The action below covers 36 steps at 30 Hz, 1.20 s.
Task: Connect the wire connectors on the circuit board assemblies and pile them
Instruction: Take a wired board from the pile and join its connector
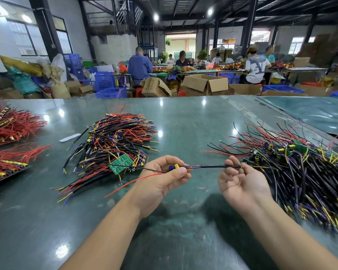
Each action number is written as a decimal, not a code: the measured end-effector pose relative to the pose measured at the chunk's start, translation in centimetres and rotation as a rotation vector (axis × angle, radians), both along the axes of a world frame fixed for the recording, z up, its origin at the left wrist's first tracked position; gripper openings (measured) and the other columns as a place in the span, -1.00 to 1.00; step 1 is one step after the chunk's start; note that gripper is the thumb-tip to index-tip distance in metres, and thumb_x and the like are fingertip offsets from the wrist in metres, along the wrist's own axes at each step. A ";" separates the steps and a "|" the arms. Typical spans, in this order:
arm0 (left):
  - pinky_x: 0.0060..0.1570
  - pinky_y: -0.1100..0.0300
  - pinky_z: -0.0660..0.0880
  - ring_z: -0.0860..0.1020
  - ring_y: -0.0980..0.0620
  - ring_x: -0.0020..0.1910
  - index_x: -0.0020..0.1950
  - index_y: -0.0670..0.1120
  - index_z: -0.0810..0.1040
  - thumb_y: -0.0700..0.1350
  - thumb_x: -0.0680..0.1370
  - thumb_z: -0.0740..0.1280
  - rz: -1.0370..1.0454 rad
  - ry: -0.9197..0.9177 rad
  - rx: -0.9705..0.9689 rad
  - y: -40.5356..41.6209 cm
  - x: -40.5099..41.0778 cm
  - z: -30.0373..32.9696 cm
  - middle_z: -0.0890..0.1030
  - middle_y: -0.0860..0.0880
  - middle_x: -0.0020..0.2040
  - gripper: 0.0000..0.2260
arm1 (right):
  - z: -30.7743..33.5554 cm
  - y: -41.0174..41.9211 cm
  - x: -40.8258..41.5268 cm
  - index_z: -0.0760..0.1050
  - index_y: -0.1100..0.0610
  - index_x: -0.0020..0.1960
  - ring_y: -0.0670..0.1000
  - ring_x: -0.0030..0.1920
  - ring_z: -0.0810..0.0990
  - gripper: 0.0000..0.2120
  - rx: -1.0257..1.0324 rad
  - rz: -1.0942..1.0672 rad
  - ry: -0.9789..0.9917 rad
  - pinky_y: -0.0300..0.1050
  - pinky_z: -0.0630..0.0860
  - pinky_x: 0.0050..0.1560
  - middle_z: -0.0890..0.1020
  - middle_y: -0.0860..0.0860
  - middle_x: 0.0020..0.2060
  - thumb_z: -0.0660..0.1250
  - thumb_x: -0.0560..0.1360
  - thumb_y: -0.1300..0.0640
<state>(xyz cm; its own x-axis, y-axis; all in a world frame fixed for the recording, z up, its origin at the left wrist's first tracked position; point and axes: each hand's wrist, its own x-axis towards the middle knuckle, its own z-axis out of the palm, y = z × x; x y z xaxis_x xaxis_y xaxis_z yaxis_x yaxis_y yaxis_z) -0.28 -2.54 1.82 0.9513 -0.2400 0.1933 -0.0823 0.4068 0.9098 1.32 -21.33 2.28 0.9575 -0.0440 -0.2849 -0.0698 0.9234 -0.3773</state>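
Observation:
My left hand [164, 177] pinches a yellow and blue connector [175, 166] on a wire assembly, whose green circuit board [120, 164] hangs out to the left over the middle pile. A thin red wire [133, 182] trails down from that hand. My right hand [240, 181], palm up, pinches the far end of the same assembly's black sleeved cable [213, 166], which is stretched level between both hands above the green table [183, 121].
A pile of assemblies with mixed wires [115, 139] lies just left of my hands. A larger pile with boards and capacitors [300, 168] fills the right side. Bundles of red wires [10, 125] sit at the far left. Workers, cardboard boxes and blue crates stand beyond the table.

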 end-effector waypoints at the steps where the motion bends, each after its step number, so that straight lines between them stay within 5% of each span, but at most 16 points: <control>1: -0.22 0.28 0.57 0.65 0.03 -0.26 -0.26 -0.06 0.66 -0.26 0.32 0.40 -0.006 0.003 -0.006 0.0 0.0 0.0 0.67 -0.13 -0.21 -0.89 | 0.0 0.0 -0.1 0.44 0.20 -0.29 -0.08 -0.68 0.31 -0.63 0.021 -0.002 -0.010 -0.41 0.27 -0.60 0.52 0.06 -0.54 0.02 0.62 0.16; 4: -0.25 0.29 0.57 0.64 0.03 -0.28 -0.22 -0.13 0.62 -0.30 0.34 0.38 0.066 0.026 -0.042 0.3 0.3 0.2 0.65 -0.13 -0.23 -0.90 | 0.4 -0.2 -0.1 0.58 0.26 -0.38 -0.04 -0.61 0.41 -0.48 -0.118 0.021 -0.104 -0.36 0.37 -0.54 0.59 0.14 -0.43 0.05 0.58 0.05; 8: -0.24 0.32 0.59 0.64 0.08 -0.31 -0.11 -0.22 0.54 -0.42 0.45 0.31 0.282 0.071 -0.074 1.2 1.1 0.3 0.64 -0.11 -0.28 -0.87 | -0.1 0.2 -0.2 0.58 0.36 -0.18 0.04 -0.57 0.49 -0.28 -0.753 0.080 -0.082 -0.26 0.40 -0.56 0.60 0.20 -0.44 0.05 0.53 -0.30; 12: -0.25 0.33 0.58 0.64 0.09 -0.30 -0.12 -0.20 0.55 -0.43 0.46 0.32 0.310 0.080 0.025 0.9 1.0 0.1 0.63 -0.09 -0.29 -0.86 | -1.3 1.2 -0.9 0.54 0.21 -0.13 0.11 -0.30 0.48 -0.67 -1.713 -0.600 -0.399 -0.11 0.37 -0.21 0.54 0.00 -0.38 0.17 0.51 -0.04; 15: -0.24 0.29 0.58 0.64 0.04 -0.29 -0.15 -0.17 0.58 -0.38 0.39 0.38 0.190 0.078 0.063 0.6 0.6 0.0 0.64 -0.12 -0.25 -0.86 | -1.5 1.4 -1.1 0.53 0.21 0.08 0.10 -0.04 0.47 -0.72 -2.139 -0.688 -0.685 -0.09 0.37 0.07 0.56 0.02 -0.12 0.22 0.50 0.06; 19: -0.31 0.30 0.57 0.63 0.05 -0.34 -0.11 -0.18 0.57 -0.33 0.41 0.36 0.174 0.135 0.003 1.2 0.9 0.3 0.62 -0.12 -0.29 -0.89 | -2.0 2.1 -1.6 0.50 0.04 0.15 0.01 -0.15 0.54 -0.80 -2.063 -0.176 -0.663 -0.07 0.44 -0.09 0.53 -0.17 -0.22 0.22 0.58 0.01; 23: -0.36 0.30 0.57 0.64 0.06 -0.37 0.00 -0.16 0.53 -0.14 0.52 0.28 0.212 0.166 -0.088 1.0 1.2 0.4 0.65 -0.11 -0.31 -0.87 | -1.9 2.6 -1.7 0.48 0.05 0.04 -0.02 -0.31 0.37 -0.80 -2.099 -0.123 -0.768 -0.09 0.32 -0.24 0.39 -0.14 -0.43 0.15 0.61 -0.03; 27: -0.34 0.25 0.58 0.66 0.03 -0.29 0.07 -0.10 0.52 0.08 0.48 0.25 0.189 0.198 -0.021 1.1 1.4 0.3 0.70 -0.15 -0.15 -0.70 | -0.4 1.6 -1.6 0.43 0.09 0.03 0.26 -0.19 0.49 -0.76 -2.122 -0.312 -0.532 0.04 0.28 -0.27 0.54 0.07 -0.34 0.07 0.62 -0.04; 32: -0.25 0.20 0.55 0.65 0.04 -0.26 0.13 -0.07 0.54 0.07 0.48 0.27 0.209 0.207 0.086 1.6 1.7 -0.3 0.69 -0.07 -0.15 -0.68 | 3.2 -4.3 -0.8 0.49 0.14 0.03 0.26 -0.23 0.56 -0.78 -2.083 -0.910 -0.126 -0.04 0.27 -0.31 0.61 0.18 -0.25 0.12 0.62 0.05; 36: -0.25 0.21 0.58 0.64 0.04 -0.26 0.12 -0.04 0.56 0.12 0.38 0.30 0.184 0.196 0.052 1.9 1.8 -0.1 0.68 -0.06 -0.15 -0.62 | 4.3 -11.4 -0.3 0.53 0.13 0.19 0.27 0.10 0.45 -0.74 -2.124 -0.977 0.456 0.09 0.34 0.03 0.54 0.23 0.12 0.17 0.57 0.16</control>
